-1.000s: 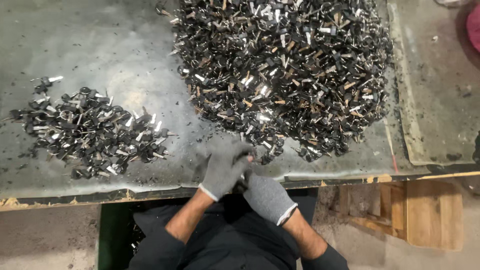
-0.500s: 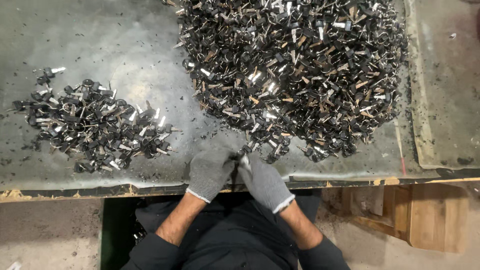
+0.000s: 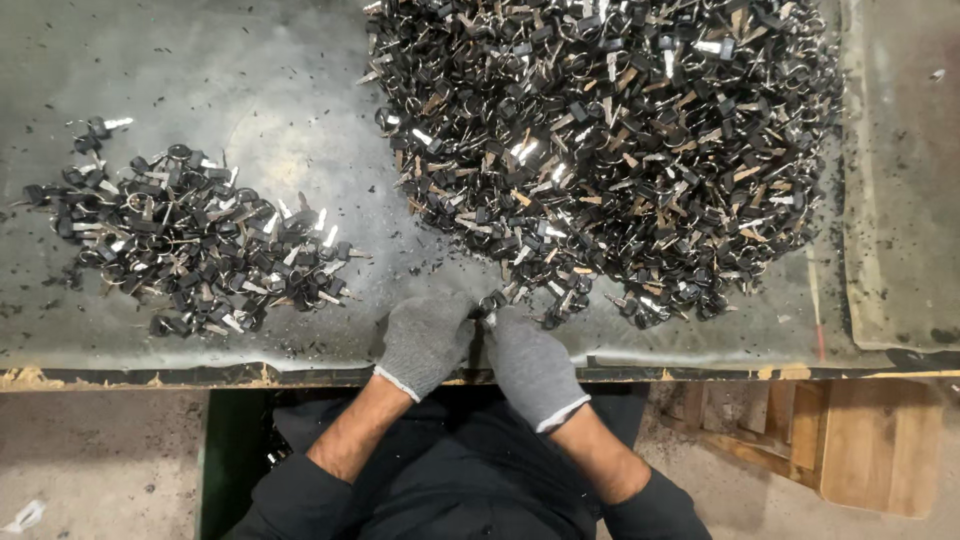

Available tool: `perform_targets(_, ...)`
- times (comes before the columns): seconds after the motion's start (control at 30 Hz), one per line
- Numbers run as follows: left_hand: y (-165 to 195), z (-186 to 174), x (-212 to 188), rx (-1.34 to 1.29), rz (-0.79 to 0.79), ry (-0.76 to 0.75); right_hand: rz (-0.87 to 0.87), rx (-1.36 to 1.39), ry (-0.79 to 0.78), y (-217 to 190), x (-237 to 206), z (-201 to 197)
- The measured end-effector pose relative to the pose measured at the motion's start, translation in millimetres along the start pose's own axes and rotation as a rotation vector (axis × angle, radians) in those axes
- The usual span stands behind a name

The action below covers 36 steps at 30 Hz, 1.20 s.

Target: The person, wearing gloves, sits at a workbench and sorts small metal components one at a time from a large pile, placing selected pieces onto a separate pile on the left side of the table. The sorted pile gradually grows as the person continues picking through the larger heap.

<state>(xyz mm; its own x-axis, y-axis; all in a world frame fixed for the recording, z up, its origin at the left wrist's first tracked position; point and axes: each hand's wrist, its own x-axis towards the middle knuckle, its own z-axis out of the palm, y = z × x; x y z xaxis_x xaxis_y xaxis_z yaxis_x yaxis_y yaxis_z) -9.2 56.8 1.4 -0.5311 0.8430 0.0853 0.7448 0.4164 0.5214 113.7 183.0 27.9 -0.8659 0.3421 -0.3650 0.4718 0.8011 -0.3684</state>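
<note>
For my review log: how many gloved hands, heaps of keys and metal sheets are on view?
Grey gloved hands: 2, left hand and right hand
Key heaps: 2, small heap and big heap
Metal sheets: 1, sheet
Total: 5

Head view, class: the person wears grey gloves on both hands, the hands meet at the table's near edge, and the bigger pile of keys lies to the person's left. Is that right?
Not quite. The head view shows the bigger pile to the person's right; the smaller pile lies to the left. The rest holds: the left hand and right hand wear grey gloves and meet at the table's near edge.
</note>
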Motion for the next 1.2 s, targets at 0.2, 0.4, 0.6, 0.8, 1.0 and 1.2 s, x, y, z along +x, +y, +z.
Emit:
perform_targets(0.2,5.0,-3.0,3.1,-0.027,0.059,-0.020,-0.219,-0.159,0.259,-11.4,-2.4,-4.9)
perform_targets(0.4,6.6,-16.0,12.3,-0.085,-0.012,-0.118,-0.195,-0.259,0.280,-8.3,-10.5,-30.7)
perform_targets(0.6,0.2,-4.9,17.3,-0.058,-0.037,-0.213,0.033,-0.238,-0.035,-7.0,-6.4,-10.6)
perform_targets(0.8,4.7,1.7,4.9,-0.119,-0.049,-0.037,-0.136,0.095,-0.079,16.6,10.4,-10.0)
perform_targets(1.0,0.0,1.5,2.2,-0.084,0.033,0.092,0.013,0.294,-0.043,18.4,-1.9,-27.5)
perform_targets(1.2,4.9,11.0,-14.5,0.032,0.206,0.226,0.104,0.061,0.021,-8.4,-5.8,-9.6)
